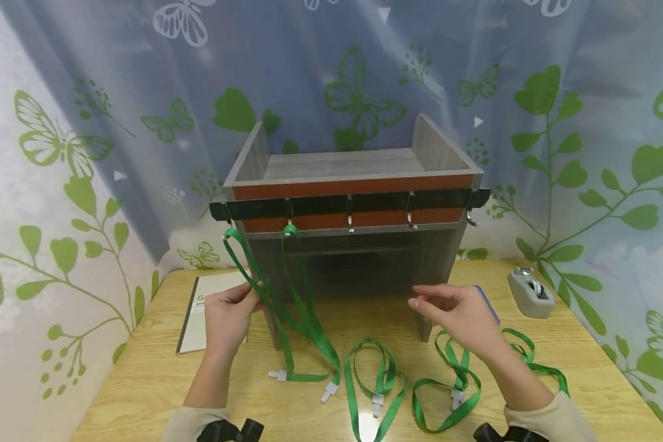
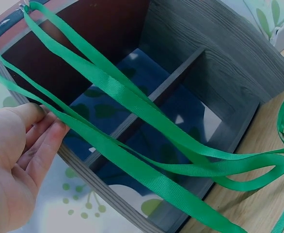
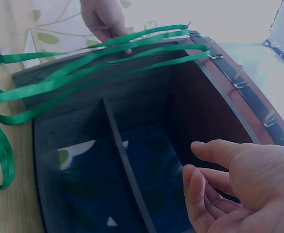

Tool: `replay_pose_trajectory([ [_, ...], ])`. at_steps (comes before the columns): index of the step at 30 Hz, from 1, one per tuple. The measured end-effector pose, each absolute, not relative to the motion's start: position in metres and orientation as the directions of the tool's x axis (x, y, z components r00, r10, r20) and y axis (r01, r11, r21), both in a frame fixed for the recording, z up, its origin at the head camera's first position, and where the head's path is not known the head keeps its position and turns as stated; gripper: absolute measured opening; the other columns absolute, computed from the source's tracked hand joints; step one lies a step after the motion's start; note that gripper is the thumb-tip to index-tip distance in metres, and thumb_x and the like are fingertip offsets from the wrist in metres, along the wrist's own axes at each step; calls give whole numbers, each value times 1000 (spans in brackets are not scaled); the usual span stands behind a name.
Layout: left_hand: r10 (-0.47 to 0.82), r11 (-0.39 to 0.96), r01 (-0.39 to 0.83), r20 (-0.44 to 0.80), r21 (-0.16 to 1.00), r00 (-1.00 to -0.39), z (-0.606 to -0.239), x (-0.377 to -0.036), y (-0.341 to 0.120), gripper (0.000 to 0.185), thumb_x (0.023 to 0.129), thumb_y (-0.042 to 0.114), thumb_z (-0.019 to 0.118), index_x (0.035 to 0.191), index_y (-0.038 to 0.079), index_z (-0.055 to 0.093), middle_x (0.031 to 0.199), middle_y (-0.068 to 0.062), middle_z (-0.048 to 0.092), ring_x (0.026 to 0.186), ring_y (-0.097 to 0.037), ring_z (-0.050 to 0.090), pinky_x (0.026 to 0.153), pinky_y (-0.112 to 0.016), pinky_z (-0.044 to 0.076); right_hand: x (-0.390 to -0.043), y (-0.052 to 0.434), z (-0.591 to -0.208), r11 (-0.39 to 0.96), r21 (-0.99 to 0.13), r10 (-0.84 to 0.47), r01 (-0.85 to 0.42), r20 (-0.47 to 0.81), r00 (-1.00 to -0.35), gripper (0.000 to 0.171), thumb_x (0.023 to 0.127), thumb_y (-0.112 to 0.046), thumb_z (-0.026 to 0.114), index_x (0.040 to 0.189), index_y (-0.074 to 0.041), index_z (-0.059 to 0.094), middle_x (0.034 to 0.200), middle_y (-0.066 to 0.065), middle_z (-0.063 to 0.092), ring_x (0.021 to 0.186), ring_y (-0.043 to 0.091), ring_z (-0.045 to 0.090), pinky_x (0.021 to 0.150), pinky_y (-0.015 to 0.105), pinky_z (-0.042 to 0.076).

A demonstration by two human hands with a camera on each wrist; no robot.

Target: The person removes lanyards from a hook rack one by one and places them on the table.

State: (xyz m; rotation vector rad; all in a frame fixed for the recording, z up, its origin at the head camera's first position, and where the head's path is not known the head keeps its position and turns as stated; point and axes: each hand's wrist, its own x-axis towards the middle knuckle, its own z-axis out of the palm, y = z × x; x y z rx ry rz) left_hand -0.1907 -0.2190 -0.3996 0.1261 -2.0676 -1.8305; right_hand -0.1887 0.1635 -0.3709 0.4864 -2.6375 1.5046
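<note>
Indoors, butterfly curtains point(image 1: 364, 73) back a wooden table point(image 1: 143, 380); left grip point(image 1: 229, 319) touches lanyard point(image 1: 265, 294), right grip point(image 1: 458, 313) open.

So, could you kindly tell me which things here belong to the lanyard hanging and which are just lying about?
In the job:
- hung lanyards, touched by the left hand
- hook rail on the wooden shelf
- loose lanyards on the table
- right hand, open, holding nothing

Lying about:
- tape dispenser
- booklet
</note>
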Motion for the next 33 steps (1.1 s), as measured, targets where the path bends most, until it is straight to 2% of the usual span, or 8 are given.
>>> replay_pose_trajectory([
  [3,-317,155,206,246,966,-916,-400,-191,-217,27,93,19,72,109,-4,74,81,7,78,71,-8,75,74,-24,62,-190,168,-369,484,-831,-176,-274,215,-961,37,93,-36,71,120,-12,73,98,6,76,73,9,67,62,27,56],
  [11,-374,288,270,367,919,-852,-397,-186,-214,20,91,15,75,101,-2,77,87,-20,76,62,-2,71,67,-17,60,-201,174,-377,461,-857,-9,-231,256,-967,33,92,-41,71,104,-10,72,92,12,73,70,12,65,62,26,56],
  [14,-402,331,284,407,900,-820,-396,-183,-214,18,90,16,76,99,0,78,86,-16,77,62,1,69,63,-15,58,-207,177,-382,431,-880,69,-201,254,-965,33,91,-40,74,99,-9,69,87,4,72,68,11,65,60,25,55],
  [19,-457,310,326,440,893,-773,-387,-177,-213,11,89,9,74,93,0,78,72,9,74,61,-1,68,58,-15,56,-216,181,-390,346,-907,136,-239,301,-944,29,89,-27,77,93,-4,60,79,-10,64,60,7,63,55,23,54],
  [22,-450,284,364,458,887,-767,-377,-171,-212,9,89,5,72,90,-3,77,67,17,70,60,-3,69,59,-16,57,-219,182,-393,307,-917,159,-252,311,-937,28,89,-21,77,96,-3,56,77,-12,61,56,6,63,52,22,53],
  [25,-431,261,414,489,872,-758,-367,-166,-209,11,90,6,72,87,-5,75,65,15,70,57,-4,68,58,-17,58,-220,181,-394,311,-917,179,-249,314,-932,31,89,-21,77,108,-2,62,75,-13,60,56,5,62,52,21,53],
  [28,-406,229,466,519,855,-752,-359,-161,-204,12,89,5,73,86,-7,74,64,10,70,54,-6,66,54,-17,56,-219,177,-395,365,-900,191,-238,322,-927,41,91,-27,76,122,-2,67,75,-13,62,57,3,63,52,20,53],
  [33,-328,175,462,493,870,-806,-352,-157,-196,9,88,2,75,91,-6,75,70,7,73,58,-9,68,54,-20,57,-215,173,-400,407,-889,207,-210,313,-927,40,92,-34,73,120,-5,72,74,-4,68,58,5,64,49,20,52],
])
